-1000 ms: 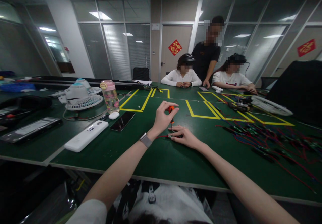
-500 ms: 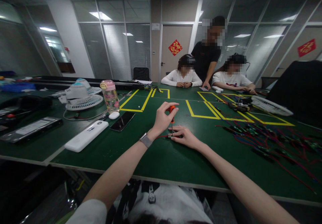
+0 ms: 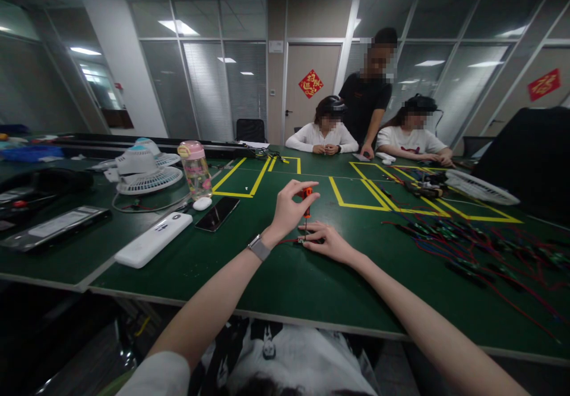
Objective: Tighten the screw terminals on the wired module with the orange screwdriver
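Note:
With thumb and fingertips, my left hand (image 3: 289,206) grips an orange-handled screwdriver (image 3: 308,202), which stands nearly upright. Its thin shaft runs down to a small circuit board (image 3: 301,240) lying on the green table. My right hand (image 3: 328,243) rests low beside it, thumb and fingers closed about the board and partly covering it. A red wire (image 3: 286,241) trails leftward from the board. Exactly where the screwdriver's tip meets the board is too small to make out.
To the left lie a black phone (image 3: 217,214), a white power bank (image 3: 154,240) and a white round case (image 3: 202,204), near a pink-lidded bottle (image 3: 196,173) and fans (image 3: 149,176). Wired circuit boards (image 3: 481,247) are heaped at right. Several people are across the table.
The screwdriver's handle has turned and shifted slightly right in my left hand, whose fingers moved a little. My right hand and the circuit board stay in place.

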The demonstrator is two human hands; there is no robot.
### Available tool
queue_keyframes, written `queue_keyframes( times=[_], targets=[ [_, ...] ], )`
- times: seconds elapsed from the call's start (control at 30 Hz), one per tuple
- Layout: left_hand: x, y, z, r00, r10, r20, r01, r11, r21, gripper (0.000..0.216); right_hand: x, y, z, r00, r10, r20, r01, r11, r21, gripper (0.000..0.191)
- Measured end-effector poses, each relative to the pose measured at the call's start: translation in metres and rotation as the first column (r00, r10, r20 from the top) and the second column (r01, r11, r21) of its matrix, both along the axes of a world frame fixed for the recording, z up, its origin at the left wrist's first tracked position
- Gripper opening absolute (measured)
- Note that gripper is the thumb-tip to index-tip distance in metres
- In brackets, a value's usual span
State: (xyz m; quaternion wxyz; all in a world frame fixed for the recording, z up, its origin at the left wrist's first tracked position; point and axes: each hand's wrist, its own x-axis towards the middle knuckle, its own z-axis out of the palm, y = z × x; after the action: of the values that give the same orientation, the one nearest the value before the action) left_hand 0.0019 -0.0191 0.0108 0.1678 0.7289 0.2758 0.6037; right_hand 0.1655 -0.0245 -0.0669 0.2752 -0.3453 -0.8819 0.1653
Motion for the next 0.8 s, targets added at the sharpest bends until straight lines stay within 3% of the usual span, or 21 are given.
queue_keyframes(
  times=[0.1, 0.3, 0.5, 0.6, 0.8],
  targets=[
    [-0.0016, -0.0018, 0.0016, 0.998, 0.046, -0.045, -0.045, 0.999, 0.029, 0.027, -0.0003, 0.0002, -0.0002, 1.0, -0.005, 0.016, 0.005, 1.0, 0.008, 0.026],
    [0.0018, 0.0025, -0.0037, 0.98, -0.196, 0.014, 0.197, 0.976, -0.096, 0.036, -0.0002, -0.0004, 0.0012, 1.0, -0.001, 0.031, 0.001, 1.0, 0.008, 0.026],
    [0.0006, -0.0008, -0.0007, 0.999, -0.005, -0.043, 0.006, 1.0, 0.011, 0.025, 0.0, -0.0006, 0.0017, 1.0, 0.0, 0.02, 0.0, 1.0, 0.005, 0.026],
    [-0.0005, -0.0027, 0.0007, 0.998, 0.031, -0.055, -0.03, 0.999, 0.021, 0.022, -0.0004, -0.0006, 0.0017, 1.0, -0.001, 0.018, 0.001, 1.0, -0.001, 0.026],
    [0.0012, 0.0011, -0.0034, 0.982, -0.186, 0.019, 0.187, 0.976, -0.108, 0.035, -0.0003, -0.0003, 0.0013, 1.0, 0.004, 0.008, -0.004, 1.0, -0.006, 0.026]
  ],
)
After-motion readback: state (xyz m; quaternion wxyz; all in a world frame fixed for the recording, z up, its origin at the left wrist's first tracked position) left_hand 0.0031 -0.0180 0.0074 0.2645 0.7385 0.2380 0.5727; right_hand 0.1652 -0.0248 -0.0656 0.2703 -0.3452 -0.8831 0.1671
